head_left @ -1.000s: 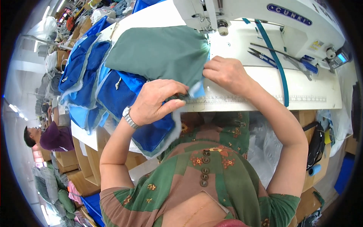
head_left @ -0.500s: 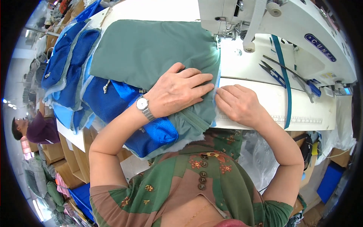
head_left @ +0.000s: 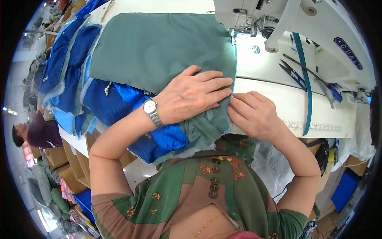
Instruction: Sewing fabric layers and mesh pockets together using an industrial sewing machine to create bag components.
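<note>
A grey-green fabric panel [head_left: 159, 47] lies on the sewing table, its right edge under the presser foot [head_left: 233, 36] of a white sewing machine [head_left: 338, 24]. My left hand [head_left: 195, 93], with a wristwatch on its wrist, rests flat on the panel, fingers stretched toward that edge. My right hand [head_left: 254, 113] pinches the panel's edge just nearer to me, fingertips bent together. A zipper [head_left: 207, 126] shows on the green cloth beside my left hand. Blue mesh pieces [head_left: 109, 101] with drawcords stick out beneath the panel and under my left forearm.
Right of the panel lie thread snips [head_left: 293, 75], a dark long-handled tool [head_left: 314, 75] and a teal strip [head_left: 304, 79] across the table. A printed ruler scale [head_left: 318, 126] runs along the near edge. More blue pieces [head_left: 65, 59] are piled left; another person [head_left: 41, 129] is beyond.
The green panel has crept a little farther away past the presser foot, and both hands keep nearly the same places on it. The whole view has shifted slightly.
</note>
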The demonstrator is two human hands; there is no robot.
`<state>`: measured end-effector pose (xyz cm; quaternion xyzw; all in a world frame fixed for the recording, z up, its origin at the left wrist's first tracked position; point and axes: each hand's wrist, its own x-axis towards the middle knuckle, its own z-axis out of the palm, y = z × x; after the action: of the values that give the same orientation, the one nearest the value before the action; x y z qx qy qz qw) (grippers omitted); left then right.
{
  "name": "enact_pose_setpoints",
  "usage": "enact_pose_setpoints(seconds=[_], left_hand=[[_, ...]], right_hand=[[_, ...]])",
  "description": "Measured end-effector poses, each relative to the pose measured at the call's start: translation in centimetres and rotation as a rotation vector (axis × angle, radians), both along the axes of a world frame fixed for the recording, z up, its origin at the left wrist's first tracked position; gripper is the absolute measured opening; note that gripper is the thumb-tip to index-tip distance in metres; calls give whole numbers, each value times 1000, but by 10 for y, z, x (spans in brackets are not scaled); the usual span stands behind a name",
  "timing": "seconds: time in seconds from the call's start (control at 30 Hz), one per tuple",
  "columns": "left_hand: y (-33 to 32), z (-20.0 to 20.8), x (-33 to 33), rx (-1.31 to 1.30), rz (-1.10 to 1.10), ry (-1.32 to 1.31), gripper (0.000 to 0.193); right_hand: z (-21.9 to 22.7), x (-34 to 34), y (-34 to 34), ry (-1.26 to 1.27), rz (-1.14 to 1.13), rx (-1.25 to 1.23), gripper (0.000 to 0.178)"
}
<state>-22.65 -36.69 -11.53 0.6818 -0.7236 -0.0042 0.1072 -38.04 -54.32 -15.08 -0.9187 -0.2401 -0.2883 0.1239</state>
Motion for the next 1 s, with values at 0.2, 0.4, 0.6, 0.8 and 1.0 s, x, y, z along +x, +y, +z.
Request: enact_pose_setpoints(seconds=[0.2,0.4,0.6,0.8,1.0], left_hand=[[-3,2,2,-15,-29,64,41],[-3,1,7,-19,-40,88,39],[-4,6,7,-8,-72,66,36],[-6,-3,8,-87,-60,131,34],[-2,-4,13,-160,-9,249,17]], right_hand=[[1,-14,18,-25,-132,-15,22],[2,-19,22,51,-276,63,22],[-2,-14,21,-45,-287,46,21],[-2,-16,21,14,-252,67,24],[3,-11,9,84,-313,272,23]])
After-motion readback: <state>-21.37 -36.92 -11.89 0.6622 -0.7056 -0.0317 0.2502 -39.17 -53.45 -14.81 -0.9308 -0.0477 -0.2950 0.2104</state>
